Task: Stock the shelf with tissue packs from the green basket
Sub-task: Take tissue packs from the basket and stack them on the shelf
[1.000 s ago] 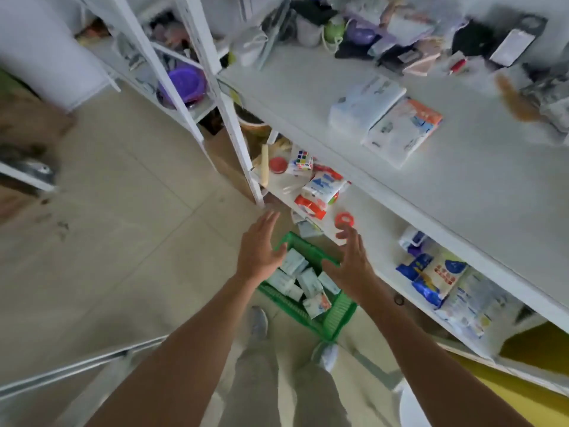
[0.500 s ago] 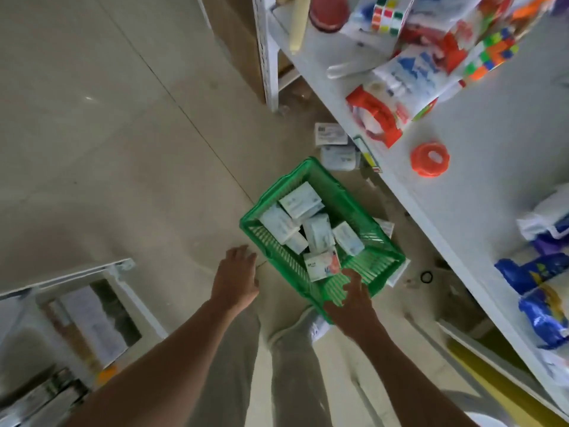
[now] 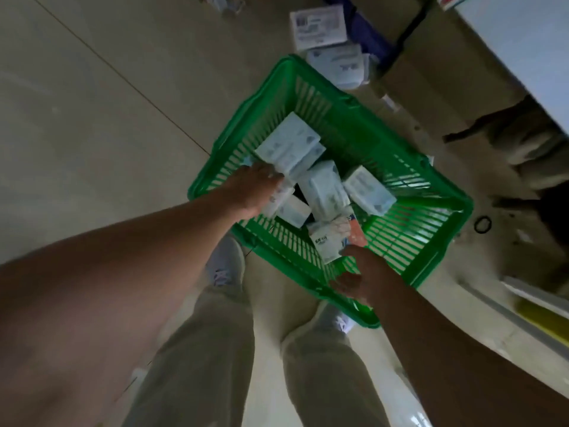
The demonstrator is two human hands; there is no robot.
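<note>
Head view: the green basket [image 3: 409,238] sits on the floor [image 3: 92,103] at the centre of the frame, with several tissue packs [image 3: 292,146] heaped inside. The left hand [image 3: 252,192] reaches in from the left rim, its fingers down among the packs; I cannot tell whether they are grasping one. The right hand [image 3: 366,272] is at the near rim, touching an orange-marked pack [image 3: 329,238]; its hold is also unclear. The white shelf [image 3: 529,41] is at the upper right, and loose packs [image 3: 320,26] lie beyond the basket.
</note>
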